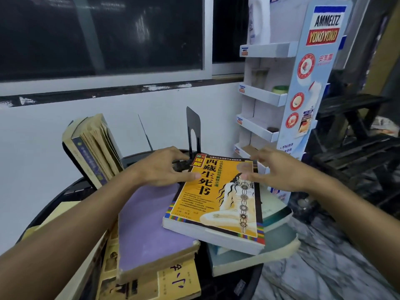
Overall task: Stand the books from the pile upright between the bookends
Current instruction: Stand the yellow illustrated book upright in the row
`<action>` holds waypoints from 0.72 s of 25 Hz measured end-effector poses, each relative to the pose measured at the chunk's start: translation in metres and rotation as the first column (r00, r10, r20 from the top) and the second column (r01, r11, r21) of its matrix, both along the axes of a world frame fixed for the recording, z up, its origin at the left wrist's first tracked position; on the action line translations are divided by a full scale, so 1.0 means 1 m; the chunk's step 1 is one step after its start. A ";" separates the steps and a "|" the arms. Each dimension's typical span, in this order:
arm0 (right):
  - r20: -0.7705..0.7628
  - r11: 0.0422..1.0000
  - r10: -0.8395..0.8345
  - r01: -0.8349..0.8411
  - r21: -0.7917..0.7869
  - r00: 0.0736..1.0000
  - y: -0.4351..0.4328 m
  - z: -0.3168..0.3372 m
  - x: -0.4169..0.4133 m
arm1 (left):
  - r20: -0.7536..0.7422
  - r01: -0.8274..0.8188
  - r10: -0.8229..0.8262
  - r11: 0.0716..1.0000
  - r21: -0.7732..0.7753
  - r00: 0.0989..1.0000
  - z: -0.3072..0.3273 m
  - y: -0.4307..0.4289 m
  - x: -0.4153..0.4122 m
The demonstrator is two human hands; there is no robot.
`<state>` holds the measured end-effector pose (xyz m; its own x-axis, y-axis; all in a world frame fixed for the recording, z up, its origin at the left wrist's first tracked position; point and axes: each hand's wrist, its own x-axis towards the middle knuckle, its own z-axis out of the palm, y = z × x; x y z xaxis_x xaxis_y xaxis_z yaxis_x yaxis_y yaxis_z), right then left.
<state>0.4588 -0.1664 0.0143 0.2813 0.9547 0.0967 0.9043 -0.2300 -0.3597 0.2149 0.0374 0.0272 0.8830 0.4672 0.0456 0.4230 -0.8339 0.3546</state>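
Observation:
An orange-covered book (216, 204) lies flat on top of the pile, on pale green books (279, 213). My left hand (162, 167) is at its far left corner, thumb touching the cover's edge, fingers stretched toward the base of the black bookend (193, 131). At the book's far right corner is my right hand (281, 169), with its thumb on the cover and its fingers spread and blurred. A thick yellowed book (95, 148) leans to the left against a second black bookend (71, 161). A purple book (147, 226) lies on yellow books (177, 280).
The books sit on a round dark table (54, 204) against a white wall. A cardboard display rack (281, 94) with small shelves stands close on the right. Dark wooden furniture (357, 152) is beyond it, above a marbled floor (324, 267).

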 end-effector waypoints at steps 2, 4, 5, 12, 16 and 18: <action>-0.054 0.999 -0.042 0.042 -0.014 0.998 -0.009 -0.005 0.000 | -0.064 0.018 -0.019 1.000 -0.019 0.998 -0.001 -0.001 0.005; -0.088 0.996 -0.089 0.087 -0.030 0.992 -0.013 -0.012 0.003 | -0.118 0.029 -0.035 0.998 -0.049 0.992 -0.002 -0.002 0.009; -0.084 0.993 -0.112 0.108 -0.049 0.990 -0.012 -0.015 0.004 | -0.140 0.029 -0.039 0.997 -0.073 0.989 -0.002 -0.001 0.011; -0.406 0.995 -0.071 0.035 -0.095 0.911 -0.007 -0.023 0.004 | -0.224 -0.002 -0.040 0.983 -0.183 0.974 -0.003 0.007 0.019; -0.498 0.997 -0.080 0.064 -0.049 0.863 -0.007 -0.029 0.006 | -0.203 -0.038 -0.016 0.965 -0.259 0.979 -0.005 0.008 0.022; -0.514 0.997 -0.064 0.072 -0.005 0.855 -0.007 -0.030 0.006 | -0.162 -0.046 -0.001 0.958 -0.284 0.987 -0.007 0.009 0.020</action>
<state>0.4644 -0.1737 -0.0158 0.3588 0.9310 -0.0668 0.5725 -0.2760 -0.7720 0.2347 0.0467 0.0198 0.8570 0.4598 -0.2325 0.5106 -0.6971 0.5034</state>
